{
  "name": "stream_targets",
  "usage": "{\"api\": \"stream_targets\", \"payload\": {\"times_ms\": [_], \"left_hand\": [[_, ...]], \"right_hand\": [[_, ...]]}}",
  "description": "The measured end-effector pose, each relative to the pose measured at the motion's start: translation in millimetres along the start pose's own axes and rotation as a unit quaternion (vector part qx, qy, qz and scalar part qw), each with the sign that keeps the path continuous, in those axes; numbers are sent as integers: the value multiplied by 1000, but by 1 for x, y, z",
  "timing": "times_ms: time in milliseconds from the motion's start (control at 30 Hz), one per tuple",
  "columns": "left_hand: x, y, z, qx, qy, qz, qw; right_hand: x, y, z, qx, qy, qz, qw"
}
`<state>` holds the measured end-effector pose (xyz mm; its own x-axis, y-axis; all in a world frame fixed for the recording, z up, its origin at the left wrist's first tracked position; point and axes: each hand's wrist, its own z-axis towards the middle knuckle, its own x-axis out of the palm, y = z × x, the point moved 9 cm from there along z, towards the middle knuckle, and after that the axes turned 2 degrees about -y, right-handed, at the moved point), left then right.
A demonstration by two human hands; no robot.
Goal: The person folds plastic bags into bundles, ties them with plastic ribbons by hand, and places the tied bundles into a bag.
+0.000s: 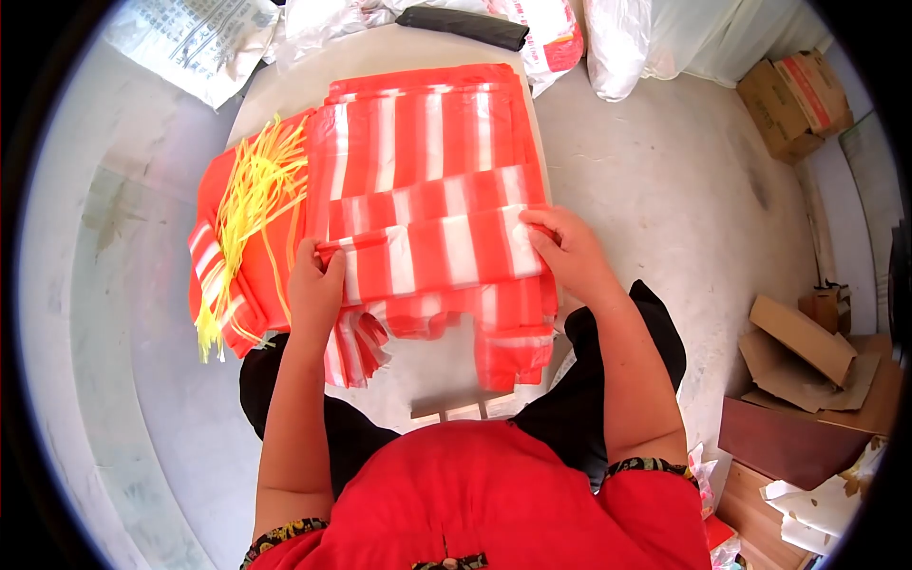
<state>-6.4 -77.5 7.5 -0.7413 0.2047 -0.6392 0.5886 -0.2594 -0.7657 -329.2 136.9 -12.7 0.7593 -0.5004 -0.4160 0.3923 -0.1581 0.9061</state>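
A stack of red-and-white striped plastic bags (pixel 408 133) lies on the table in front of me. The top bag (pixel 437 252) has a fold running across it, with its handle ends hanging over the near edge. My left hand (pixel 316 280) pinches the left end of this fold between thumb and fingers. At the right end, my right hand (pixel 567 247) grips the same bag's edge. Left of the stack, a bunch of thin yellow strips (pixel 256 185) is draped over more red bags (pixel 211 180), and some strips dangle down.
The pale tabletop (pixel 366 57) shows behind the stack, with a black rolled plastic bundle (pixel 463 28) on it. White plastic sacks (pixel 617 47) stand beyond. Cardboard boxes (pixel 796 103) sit at the far right, and an opened carton (pixel 807 366) is nearer on the right.
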Motion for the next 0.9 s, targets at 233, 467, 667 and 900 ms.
{"api": "stream_targets", "payload": {"times_ms": [233,467,667,900], "left_hand": [[-10,-44,-11,144,-31,214,966],[35,-95,-75,404,103,222,882],[41,-84,-57,343,133,252,895],[43,-72,-42,342,111,303,883]], "right_hand": [[-15,32,-10,69,4,-209,975],[54,96,-28,-286,88,-283,911],[70,89,-17,-299,99,-287,905],[60,78,-10,-249,105,-340,901]]}}
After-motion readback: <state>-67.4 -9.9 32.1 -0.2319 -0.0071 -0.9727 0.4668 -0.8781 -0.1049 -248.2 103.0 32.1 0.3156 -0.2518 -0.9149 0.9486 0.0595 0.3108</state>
